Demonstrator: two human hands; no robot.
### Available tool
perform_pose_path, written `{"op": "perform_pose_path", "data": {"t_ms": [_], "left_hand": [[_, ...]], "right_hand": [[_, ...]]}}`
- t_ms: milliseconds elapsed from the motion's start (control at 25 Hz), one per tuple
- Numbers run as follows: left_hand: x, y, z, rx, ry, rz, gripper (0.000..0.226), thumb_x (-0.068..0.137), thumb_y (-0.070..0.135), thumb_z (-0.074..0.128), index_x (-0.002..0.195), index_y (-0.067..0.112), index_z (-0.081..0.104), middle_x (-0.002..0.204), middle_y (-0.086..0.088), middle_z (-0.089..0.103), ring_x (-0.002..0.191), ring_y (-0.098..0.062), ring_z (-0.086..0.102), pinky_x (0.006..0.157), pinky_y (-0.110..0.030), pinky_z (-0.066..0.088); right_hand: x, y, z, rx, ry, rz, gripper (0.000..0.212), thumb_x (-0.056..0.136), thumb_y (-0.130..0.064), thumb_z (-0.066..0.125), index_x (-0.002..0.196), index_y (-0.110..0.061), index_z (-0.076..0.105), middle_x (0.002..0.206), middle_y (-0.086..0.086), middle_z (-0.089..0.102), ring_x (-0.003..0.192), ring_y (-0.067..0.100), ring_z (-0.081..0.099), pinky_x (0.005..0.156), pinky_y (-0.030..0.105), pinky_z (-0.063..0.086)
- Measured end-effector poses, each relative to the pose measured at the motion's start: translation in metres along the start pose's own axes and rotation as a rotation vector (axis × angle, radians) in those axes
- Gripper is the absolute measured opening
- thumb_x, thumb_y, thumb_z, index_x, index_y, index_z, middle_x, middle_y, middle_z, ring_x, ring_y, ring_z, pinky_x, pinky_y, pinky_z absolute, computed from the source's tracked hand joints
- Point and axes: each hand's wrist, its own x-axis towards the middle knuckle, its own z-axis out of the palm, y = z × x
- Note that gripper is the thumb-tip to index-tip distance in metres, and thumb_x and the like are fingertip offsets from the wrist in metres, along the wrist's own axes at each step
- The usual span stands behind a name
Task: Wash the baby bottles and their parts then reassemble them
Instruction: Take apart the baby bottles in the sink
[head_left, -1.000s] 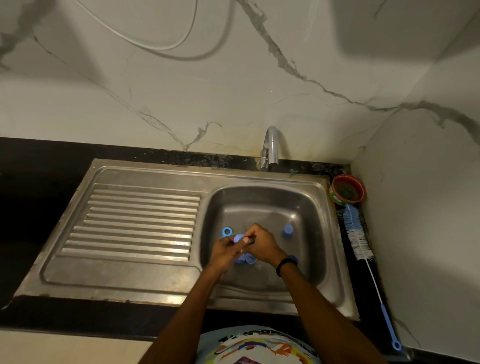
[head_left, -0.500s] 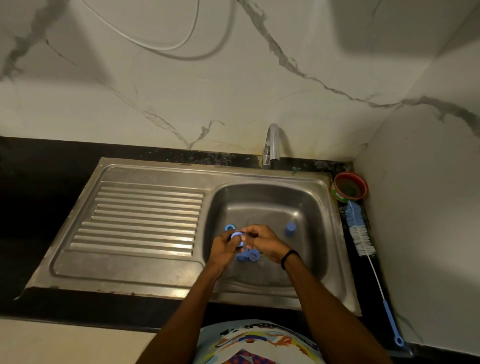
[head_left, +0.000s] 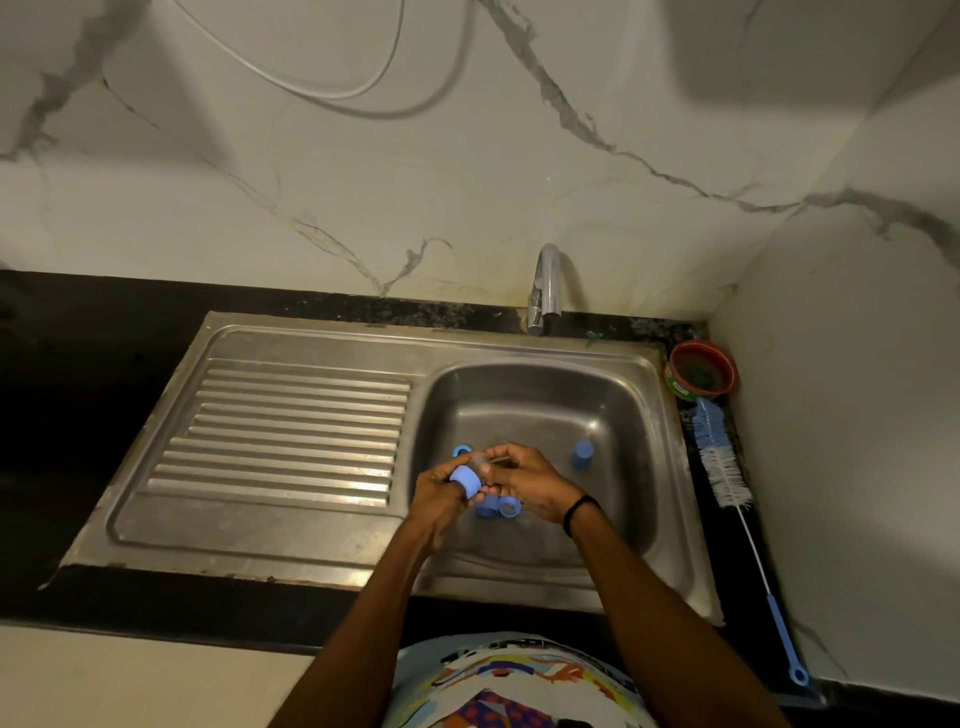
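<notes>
Ring (head_left: 466, 480), blue, now pulled clear of right hand (head_left: 524, 486) (pinching clear part (head_left: 480, 460)); left hand (head_left: 441, 493) grips ring.

I'm reading home kitchen, washing-up corner. Stainless sink (head_left: 670, 457) set into black stone counter (head_left: 78, 389). Ribbed drainboard (head_left: 291, 431) on left of basin, single chrome tap (head_left: 545, 286) at back. Marble-look wall panels (head_left: 311, 182) meet in corner on right. Bottle brush (head_left: 719, 457) lies on counter just beside sink, red tub (head_left: 701, 370) behind it near wall. Blue bottle cap (head_left: 583, 455) stands in basin: domestic scale, I'd say.
</notes>
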Motion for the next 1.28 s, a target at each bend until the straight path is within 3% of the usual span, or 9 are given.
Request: {"op": "perform_pose_path", "data": {"t_ms": [120,240,360,560,760,880,1040,1200,1280], "left_hand": [[-0.01,0.003,-0.006,-0.078,-0.073,0.014,0.016,0.094,0.017,0.07,0.108,0.009,0.071,0.104,-0.012,0.07,0.096,-0.028,0.07,0.086,-0.036,0.06],[-0.011,-0.005,-0.017,-0.253,-0.127,-0.004,0.027,0.099,-0.007,0.046,0.114,0.003,0.065,0.101,-0.019,0.063,0.079,-0.028,0.066,0.053,-0.028,0.06],[-0.003,-0.008,-0.017,-0.173,-0.023,-0.122,0.024,0.096,-0.01,0.044,0.103,0.005,0.061,0.079,-0.017,0.058,0.062,-0.025,0.057,0.04,-0.024,0.049],[0.006,-0.01,-0.014,-0.137,-0.104,-0.157,0.03,0.09,-0.014,0.037,0.072,0.004,0.054,0.065,-0.013,0.048,0.058,-0.027,0.046,0.055,-0.033,0.04],[0.027,-0.004,0.0,0.041,-0.18,-0.041,0.037,0.092,-0.011,0.041,0.061,0.007,0.052,0.063,-0.008,0.049,0.064,-0.02,0.05,0.061,-0.026,0.046],[0.055,0.008,0.01,0.169,-0.131,0.081,0.03,0.09,-0.002,0.053,0.066,0.014,0.058,0.068,-0.005,0.056,0.072,-0.023,0.057,0.065,-0.025,0.047],[0.093,0.016,0.021,0.304,-0.022,0.118,0.006,0.086,0.0,0.067,0.092,0.002,0.069,0.101,-0.023,0.068,0.104,-0.039,0.064,0.09,-0.043,0.053],[0.129,0.026,0.038,0.435,-0.02,0.096,0.027,0.091,0.011,0.065,0.115,-0.001,0.07,0.121,-0.022,0.067,0.116,-0.036,0.062,0.098,-0.037,0.05],[0.151,0.018,0.048,0.439,-0.023,0.02,0.037,0.092,0.016,0.066,0.126,0.004,0.064,0.129,-0.02,0.062,0.121,-0.036,0.059,0.103,-0.042,0.048]], "right_hand": [[0.006,0.01,0.001,0.033,0.091,0.049,0.027,0.091,-0.018,0.07,0.11,-0.002,0.06,0.092,0.014,0.071,0.074,0.018,0.07,0.067,0.025,0.057],[0.013,0.025,-0.006,0.055,0.254,0.092,0.018,0.091,-0.016,0.068,0.098,-0.005,0.056,0.075,0.013,0.065,0.06,0.016,0.06,0.057,0.025,0.052],[0.019,0.045,-0.024,-0.007,0.456,0.163,0.009,0.085,-0.013,0.069,0.086,-0.009,0.06,0.075,0.011,0.068,0.06,0.017,0.063,0.059,0.029,0.054],[0.03,0.067,-0.046,-0.231,0.576,0.335,0.019,0.075,-0.012,0.066,0.06,-0.016,0.055,0.062,0.004,0.061,0.067,0.023,0.062,0.068,0.035,0.055],[0.044,0.072,-0.058,-0.244,0.526,0.413,0.019,0.081,-0.009,0.063,0.066,-0.02,0.057,0.084,0.008,0.064,0.081,0.025,0.064,0.08,0.038,0.059],[0.059,0.064,-0.056,-0.385,0.593,0.494,0.029,0.088,-0.012,0.057,0.061,-0.012,0.049,0.069,0.006,0.055,0.067,0.02,0.055,0.065,0.03,0.05],[0.086,0.061,-0.063,-0.323,0.585,0.513,0.029,0.098,-0.024,0.047,0.105,-0.007,0.068,0.11,0.01,0.067,0.103,0.028,0.064,0.083,0.031,0.051],[0.117,0.068,-0.073,-0.276,0.545,0.607,0.033,0.094,-0.031,0.057,0.104,0.0,0.062,0.111,0.012,0.067,0.103,0.031,0.064,0.095,0.037,0.052],[0.134,0.077,-0.081,-0.184,0.551,0.66,0.036,0.09,-0.03,0.061,0.103,0.003,0.061,0.1,0.012,0.069,0.093,0.029,0.066,0.088,0.04,0.056]]}}
